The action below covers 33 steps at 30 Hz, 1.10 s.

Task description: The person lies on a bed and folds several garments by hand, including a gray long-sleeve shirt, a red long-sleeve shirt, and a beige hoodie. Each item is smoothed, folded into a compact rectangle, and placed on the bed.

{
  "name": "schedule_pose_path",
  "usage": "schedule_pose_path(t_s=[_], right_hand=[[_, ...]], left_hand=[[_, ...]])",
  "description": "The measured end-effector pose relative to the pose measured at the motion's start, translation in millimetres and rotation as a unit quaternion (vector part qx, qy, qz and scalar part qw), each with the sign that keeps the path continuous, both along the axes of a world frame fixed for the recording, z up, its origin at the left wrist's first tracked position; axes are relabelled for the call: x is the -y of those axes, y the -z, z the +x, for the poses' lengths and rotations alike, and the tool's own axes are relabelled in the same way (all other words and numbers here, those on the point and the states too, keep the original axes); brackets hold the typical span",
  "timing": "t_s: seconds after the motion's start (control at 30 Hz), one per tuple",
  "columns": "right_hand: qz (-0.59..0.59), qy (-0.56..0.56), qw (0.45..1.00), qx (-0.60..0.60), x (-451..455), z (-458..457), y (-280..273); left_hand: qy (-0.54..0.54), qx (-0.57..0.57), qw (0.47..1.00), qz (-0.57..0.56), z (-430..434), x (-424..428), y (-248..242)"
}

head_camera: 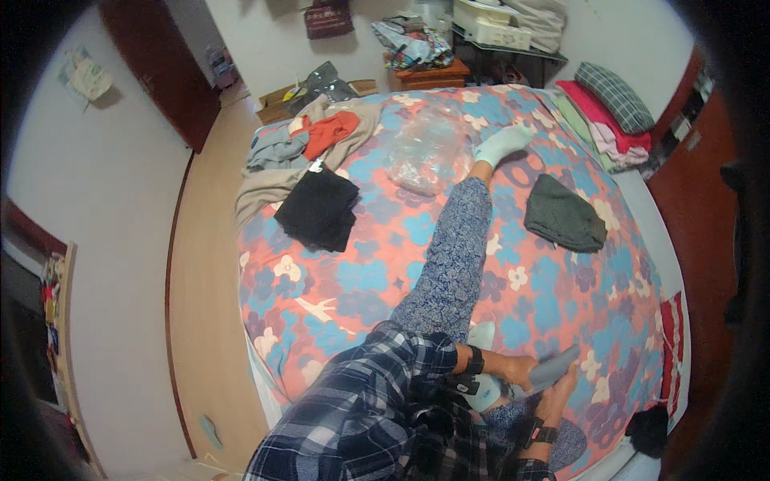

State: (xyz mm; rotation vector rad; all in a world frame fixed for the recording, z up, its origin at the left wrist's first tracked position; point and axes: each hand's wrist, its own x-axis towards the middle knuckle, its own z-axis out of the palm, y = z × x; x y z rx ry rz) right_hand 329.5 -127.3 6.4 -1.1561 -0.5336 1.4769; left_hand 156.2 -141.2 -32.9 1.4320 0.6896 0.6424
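Low on the right of the picture, my left hand [521, 371] and my right hand [559, 388] hold a grey piece of cloth [550, 368] between them, one at each side. Both wrists wear black straps. The cloth is above the flowered bedspread [367, 276], near my bent leg. My other leg, in blue patterned trousers [454, 258], stretches across the bed and ends in a pale sock [504, 144]. A folded dark green garment [562, 213] lies right of that leg, and a folded black garment [319, 207] lies to its left.
Clear plastic packaging [427, 150] lies beyond the black garment. Orange clothing [331, 133] and grey clothing [277, 148] rest on a beige blanket [261, 192] at the far left corner. A checked pillow [613, 96] tops folded bedding at the far right. A cardboard box [274, 107] stands behind the bed.
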Motion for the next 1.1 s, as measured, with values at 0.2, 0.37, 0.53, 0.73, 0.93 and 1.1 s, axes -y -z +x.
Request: schedule_pose_path(t_s=[0.2, 0.37, 0.53, 0.73, 0.93, 1.1], right_hand=[[0.051, -0.027, 0.998, 0.028, -29, -51, -47], [0.128, -0.033, 0.989, 0.065, -50, -87, -91], [0.158, -0.117, 0.964, 0.18, -65, -97, -135], [0.176, -0.25, 0.908, 0.286, -86, -152, -181], [0.2, -0.402, 0.801, 0.396, -90, -237, -195], [0.169, -0.586, 0.687, 0.395, -89, -288, -178]], left_hand=[[-0.053, 0.041, 0.998, 0.018, -62, -1, -46], [-0.176, 0.042, 0.979, 0.096, -174, 17, -80], [-0.461, -0.107, 0.866, 0.163, -322, 69, -71], [-0.489, -0.382, 0.742, 0.255, -425, 163, -7], [-0.483, -0.364, 0.745, 0.282, -424, 177, 36], [-0.471, -0.364, 0.758, 0.267, -427, 177, 31]])
